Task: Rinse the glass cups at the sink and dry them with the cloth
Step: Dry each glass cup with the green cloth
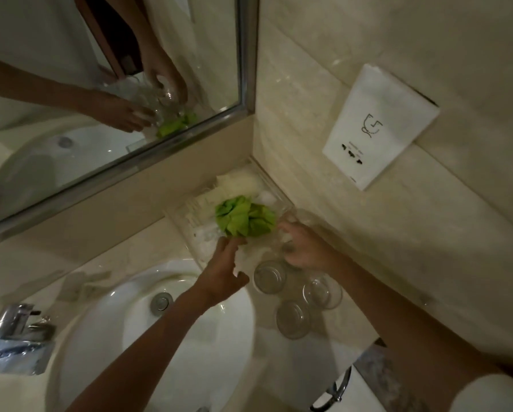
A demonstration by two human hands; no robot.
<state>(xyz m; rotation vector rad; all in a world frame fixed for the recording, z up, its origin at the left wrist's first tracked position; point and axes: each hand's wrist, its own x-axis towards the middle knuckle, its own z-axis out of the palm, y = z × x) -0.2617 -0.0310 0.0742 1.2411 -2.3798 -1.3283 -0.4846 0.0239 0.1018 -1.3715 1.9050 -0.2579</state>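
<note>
three glass cups stand together on the counter just right of the sink. beyond them, the green cloth lies bunched in a clear tray in the far corner. the left hand reaches toward the cloth, fingers loosely extended. the right hand seems curled on a fourth glass, too blurred to be sure. whether any cup has been rinsed or dried isn't clear. the tap is cut off at the left edge.

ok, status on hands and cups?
Left hand at the green cloth, grip unclear. Right hand grips a cup. Three cups stand on the counter. Nothing blocking.
</note>
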